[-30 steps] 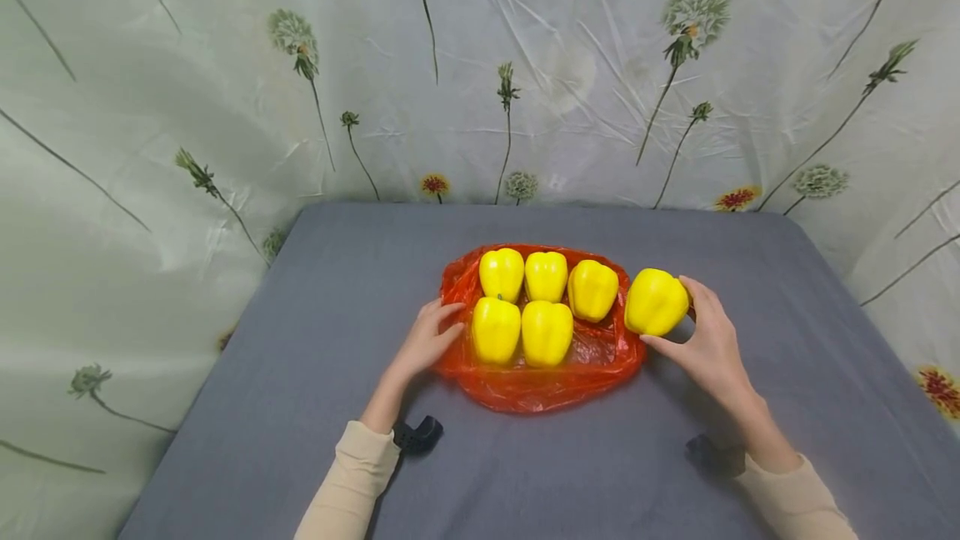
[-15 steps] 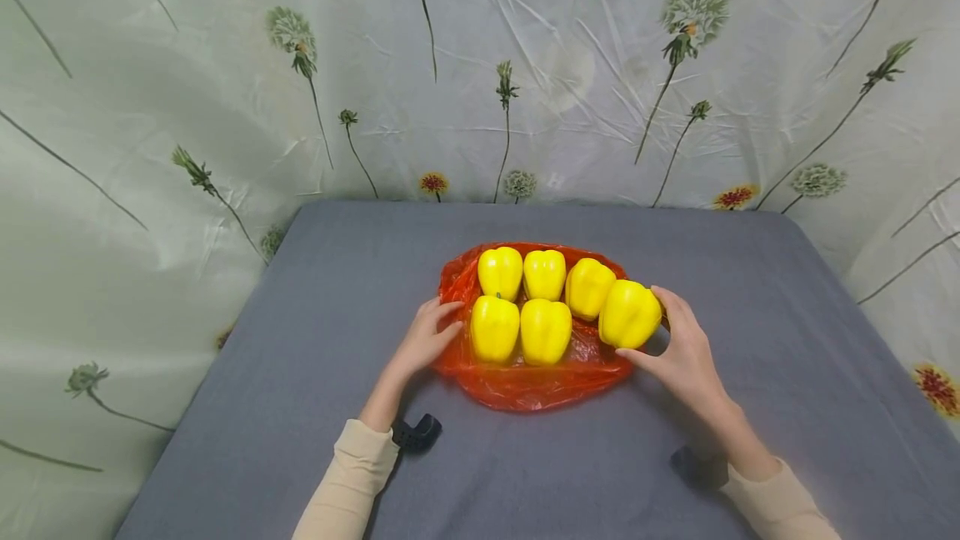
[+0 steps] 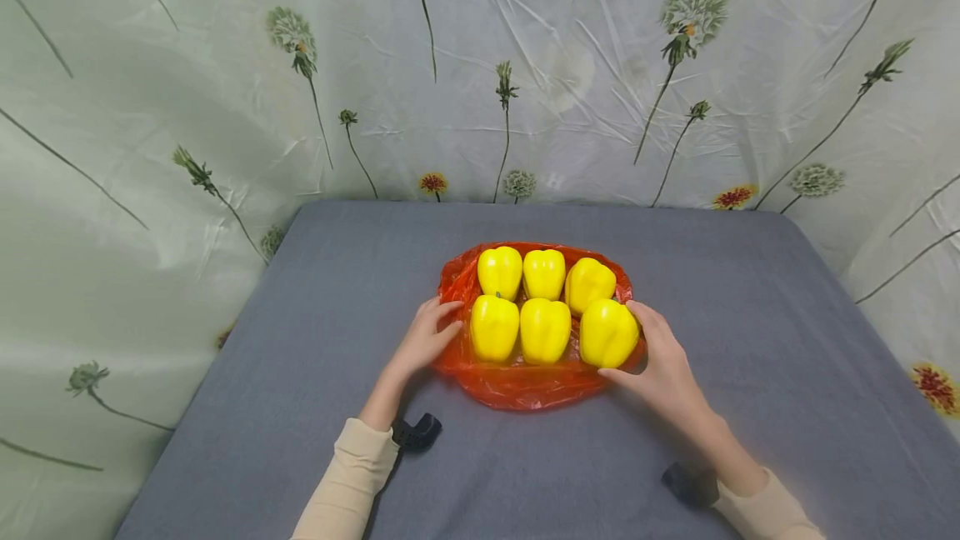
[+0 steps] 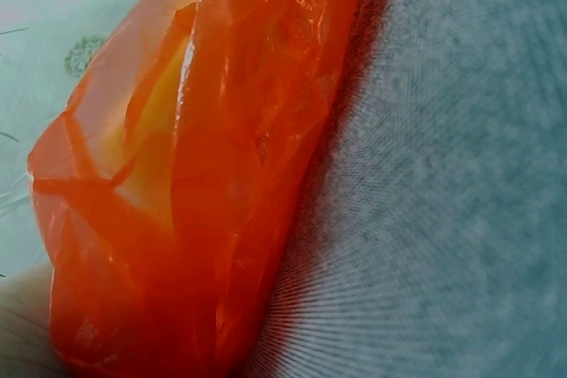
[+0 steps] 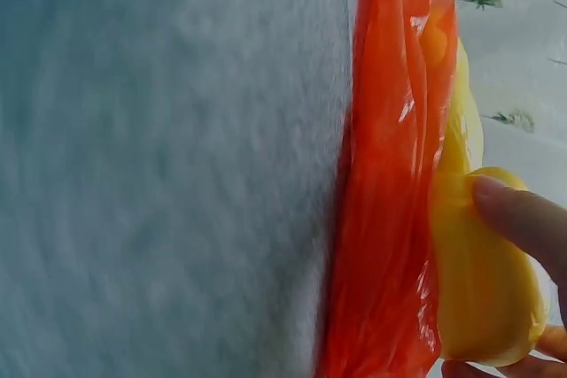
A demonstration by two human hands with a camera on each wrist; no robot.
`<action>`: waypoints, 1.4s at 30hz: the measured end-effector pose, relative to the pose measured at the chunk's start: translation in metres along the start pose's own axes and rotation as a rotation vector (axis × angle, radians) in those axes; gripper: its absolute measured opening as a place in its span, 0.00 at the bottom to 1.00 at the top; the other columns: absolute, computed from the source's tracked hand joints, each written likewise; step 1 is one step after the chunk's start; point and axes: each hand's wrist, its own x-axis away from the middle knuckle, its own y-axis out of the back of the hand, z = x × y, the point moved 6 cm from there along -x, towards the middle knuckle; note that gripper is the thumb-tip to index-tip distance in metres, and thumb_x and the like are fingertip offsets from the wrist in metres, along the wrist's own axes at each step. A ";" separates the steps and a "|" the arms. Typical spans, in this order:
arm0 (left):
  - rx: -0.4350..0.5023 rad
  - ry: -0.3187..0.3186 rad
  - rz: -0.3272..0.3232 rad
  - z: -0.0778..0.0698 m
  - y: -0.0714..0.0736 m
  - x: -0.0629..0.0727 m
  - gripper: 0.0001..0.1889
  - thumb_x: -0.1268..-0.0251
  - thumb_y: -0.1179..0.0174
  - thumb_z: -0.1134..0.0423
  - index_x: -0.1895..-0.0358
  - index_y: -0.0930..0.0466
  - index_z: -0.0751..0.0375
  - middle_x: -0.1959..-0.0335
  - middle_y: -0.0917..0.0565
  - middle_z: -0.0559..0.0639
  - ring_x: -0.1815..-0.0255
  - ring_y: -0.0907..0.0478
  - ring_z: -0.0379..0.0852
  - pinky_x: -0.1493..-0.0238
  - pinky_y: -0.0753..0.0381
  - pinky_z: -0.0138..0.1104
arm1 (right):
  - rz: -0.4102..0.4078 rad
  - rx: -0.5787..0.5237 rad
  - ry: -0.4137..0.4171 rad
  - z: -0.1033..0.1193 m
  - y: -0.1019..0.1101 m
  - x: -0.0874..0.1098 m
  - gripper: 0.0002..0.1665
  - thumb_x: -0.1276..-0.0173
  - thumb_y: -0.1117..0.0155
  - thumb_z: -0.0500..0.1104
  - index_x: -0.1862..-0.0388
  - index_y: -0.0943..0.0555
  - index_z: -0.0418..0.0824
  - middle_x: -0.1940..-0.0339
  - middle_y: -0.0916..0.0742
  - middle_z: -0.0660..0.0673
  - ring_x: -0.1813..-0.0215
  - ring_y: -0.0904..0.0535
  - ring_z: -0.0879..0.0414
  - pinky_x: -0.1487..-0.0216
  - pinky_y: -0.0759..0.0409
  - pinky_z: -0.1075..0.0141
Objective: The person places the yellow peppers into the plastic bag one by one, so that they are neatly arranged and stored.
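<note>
A red plastic bag (image 3: 510, 394) lies spread on the grey-covered table, its mouth facing up. Inside sit two rows of yellow bell peppers, such as the near-left pepper (image 3: 495, 330) and the near-middle pepper (image 3: 546, 332). My right hand (image 3: 663, 369) holds a yellow bell pepper (image 3: 609, 334) between thumb and fingers at the right end of the near row. In the right wrist view the thumb presses on that pepper (image 5: 483, 281), just above the bag's side (image 5: 390, 219). At the bag's left edge, my left hand (image 3: 423, 340) holds the plastic; its fingertips are partly hidden in the left wrist view.
The grey cloth table top (image 3: 360, 273) extends around the bag on every side. A pale curtain with dandelion prints (image 3: 585, 90) hangs behind and beside it. Black wrist straps (image 3: 420, 433) are on both forearms.
My right hand has carried its pepper leftward and slightly nearer, from beyond the bag's right edge to the near row's right end. The left hand has stayed at the bag's edge.
</note>
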 end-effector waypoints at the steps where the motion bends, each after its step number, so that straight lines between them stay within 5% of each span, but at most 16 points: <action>1: 0.004 0.005 0.001 0.000 0.000 0.000 0.21 0.35 0.46 0.62 0.40 0.28 0.65 0.33 0.32 0.64 0.30 0.43 0.62 0.31 0.41 0.57 | 0.015 0.000 -0.007 0.000 -0.002 0.001 0.57 0.61 0.19 0.43 0.33 0.38 0.36 0.36 0.29 0.38 0.39 0.31 0.46 0.39 0.23 0.60; 3: 0.006 0.011 0.003 -0.001 0.000 0.000 0.21 0.35 0.46 0.62 0.40 0.28 0.65 0.33 0.32 0.64 0.30 0.43 0.61 0.31 0.40 0.57 | 0.050 0.001 -0.023 0.000 -0.004 0.002 0.56 0.60 0.19 0.44 0.33 0.38 0.37 0.35 0.29 0.38 0.39 0.32 0.46 0.45 0.24 0.45; 17: -0.017 0.013 0.010 0.003 -0.002 -0.003 0.22 0.35 0.46 0.62 0.39 0.28 0.64 0.34 0.31 0.63 0.31 0.41 0.61 0.32 0.38 0.57 | 0.315 -0.027 -0.034 -0.006 -0.014 0.001 0.54 0.54 0.23 0.52 0.30 0.40 0.44 0.35 0.32 0.42 0.39 0.33 0.48 0.45 0.22 0.46; 36: 0.006 0.016 0.064 -0.003 0.001 -0.006 0.22 0.34 0.46 0.59 0.37 0.29 0.59 0.33 0.33 0.62 0.30 0.40 0.60 0.32 0.39 0.56 | 0.362 -0.028 -0.095 -0.011 -0.016 0.003 0.60 0.49 0.27 0.56 0.25 0.51 0.43 0.31 0.36 0.38 0.36 0.35 0.44 0.41 0.26 0.42; 42: 0.090 0.016 0.053 -0.007 0.015 -0.009 0.31 0.33 0.47 0.55 0.28 0.44 0.52 0.25 0.51 0.60 0.28 0.44 0.62 0.33 0.36 0.56 | 0.422 0.000 -0.035 -0.009 0.001 -0.005 0.61 0.48 0.29 0.56 0.24 0.52 0.40 0.29 0.38 0.35 0.33 0.37 0.41 0.42 0.27 0.42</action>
